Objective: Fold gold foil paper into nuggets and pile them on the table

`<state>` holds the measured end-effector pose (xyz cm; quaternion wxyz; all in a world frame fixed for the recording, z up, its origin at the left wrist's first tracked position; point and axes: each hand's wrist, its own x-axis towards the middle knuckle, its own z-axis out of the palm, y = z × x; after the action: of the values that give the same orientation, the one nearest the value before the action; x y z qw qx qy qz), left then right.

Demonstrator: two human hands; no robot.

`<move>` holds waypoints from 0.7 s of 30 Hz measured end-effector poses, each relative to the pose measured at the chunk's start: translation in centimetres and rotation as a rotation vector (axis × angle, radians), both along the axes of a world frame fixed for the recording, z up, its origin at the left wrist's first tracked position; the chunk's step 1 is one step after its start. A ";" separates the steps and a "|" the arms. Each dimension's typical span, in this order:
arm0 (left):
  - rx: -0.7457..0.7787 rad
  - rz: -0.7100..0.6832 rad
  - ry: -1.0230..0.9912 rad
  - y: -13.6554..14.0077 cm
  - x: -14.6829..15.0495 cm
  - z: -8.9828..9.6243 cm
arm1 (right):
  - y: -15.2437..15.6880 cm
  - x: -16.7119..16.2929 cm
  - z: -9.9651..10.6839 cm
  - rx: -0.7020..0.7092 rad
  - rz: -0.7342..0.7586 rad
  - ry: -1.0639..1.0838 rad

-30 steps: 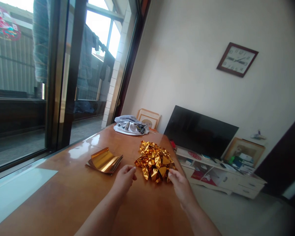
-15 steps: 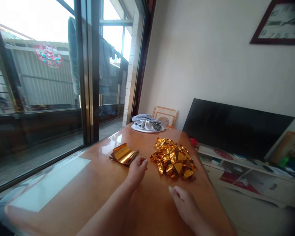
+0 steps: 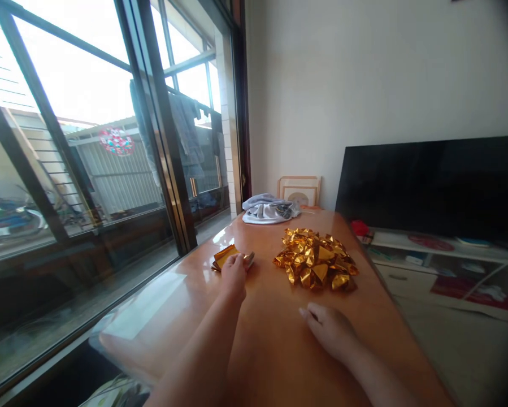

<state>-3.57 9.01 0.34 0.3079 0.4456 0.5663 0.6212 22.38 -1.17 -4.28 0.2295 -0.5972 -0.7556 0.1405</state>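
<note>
A small stack of gold foil paper lies on the brown table, its sheets curling up at the edges. My left hand is over the near right side of the stack, fingers closed on the foil paper; the fingertips are partly hidden behind the hand. Right of it sits a heap of folded gold foil pieces, shiny and pointed. Nearer to me than the heap, my right hand rests low above the table with curled fingers and the thumb against them, apparently holding nothing.
Crumpled light grey cloth lies at the table's far end, before a framed picture leaning on the wall. A large black television stands on a white cabinet to the right. Glass doors line the left.
My left hand has moved forward from beside the foil stack onto it. The right hand stays near the heap with fingers curled. The whole view has tilted and shifted.
</note>
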 end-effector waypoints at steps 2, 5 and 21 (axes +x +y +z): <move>-0.016 0.027 0.048 0.2 -1.7 0.3 | 0.1 -0.1 0.0 0.008 -0.007 0.005; -0.023 0.041 0.178 0.1 -4.5 0.5 | 0.2 -0.2 0.1 0.014 -0.006 0.003; -0.108 -0.097 0.976 -0.5 -7.8 -1.5 | 0.3 -0.3 0.3 0.006 -0.006 0.021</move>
<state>-11.32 8.53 -1.18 0.0579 0.6940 0.6543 0.2947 22.08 -0.87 -3.96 0.2397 -0.5973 -0.7517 0.1436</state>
